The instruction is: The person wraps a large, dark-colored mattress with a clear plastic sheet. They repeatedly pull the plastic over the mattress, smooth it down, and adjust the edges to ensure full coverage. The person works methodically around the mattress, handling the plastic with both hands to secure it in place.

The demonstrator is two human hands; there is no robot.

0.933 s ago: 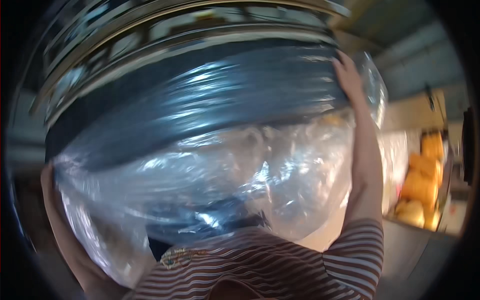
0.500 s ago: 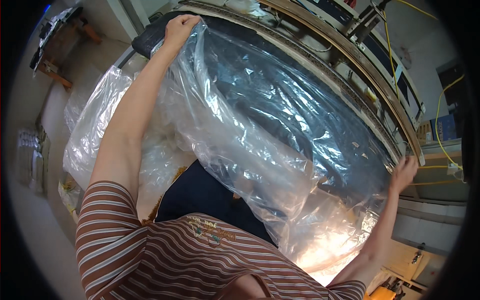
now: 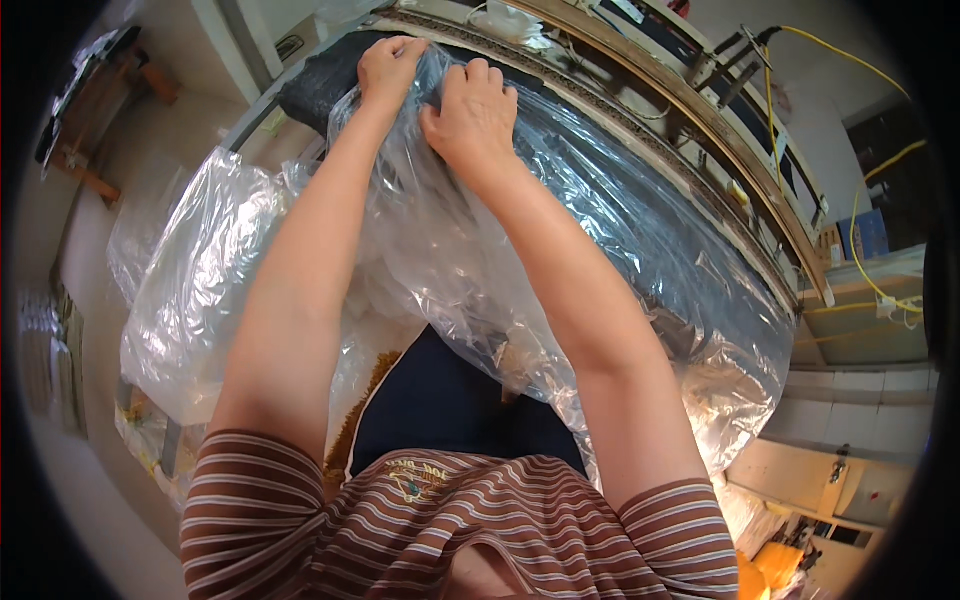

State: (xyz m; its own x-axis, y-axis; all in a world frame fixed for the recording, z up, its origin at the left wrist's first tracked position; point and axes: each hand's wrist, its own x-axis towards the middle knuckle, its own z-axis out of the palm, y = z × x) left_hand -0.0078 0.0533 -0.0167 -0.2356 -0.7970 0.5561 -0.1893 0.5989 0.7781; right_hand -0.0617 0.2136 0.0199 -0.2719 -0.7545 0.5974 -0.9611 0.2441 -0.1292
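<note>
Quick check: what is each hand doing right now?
Left hand: closed, gripping the clear plastic sheet at its top edge.
Right hand: fingers curled, pressing and gripping the same plastic sheet beside the left hand.

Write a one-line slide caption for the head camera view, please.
Both hands, left hand and right hand, grip the clear plastic sheet over a dark long object.

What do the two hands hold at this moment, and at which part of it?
Both the left hand and the right hand grip the clear plastic sheet at its far upper edge, close together.
</note>
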